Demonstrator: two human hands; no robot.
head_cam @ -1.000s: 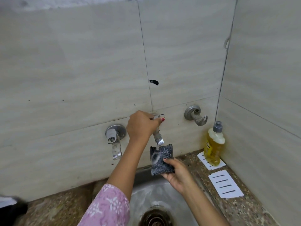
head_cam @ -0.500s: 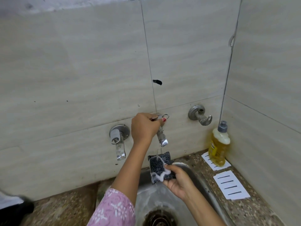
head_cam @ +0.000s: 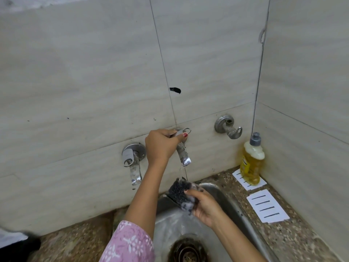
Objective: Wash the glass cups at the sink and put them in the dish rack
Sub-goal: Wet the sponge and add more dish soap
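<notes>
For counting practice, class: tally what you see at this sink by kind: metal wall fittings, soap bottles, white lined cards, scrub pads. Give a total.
Metal wall fittings: 3
Soap bottles: 1
White lined cards: 2
Scrub pads: 1
Total: 7

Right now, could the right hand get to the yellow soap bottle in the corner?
Probably yes: nothing stands between the right hand and the soap bottle, only flat white cards. But it grips the scrubber, so it isn't free.
</notes>
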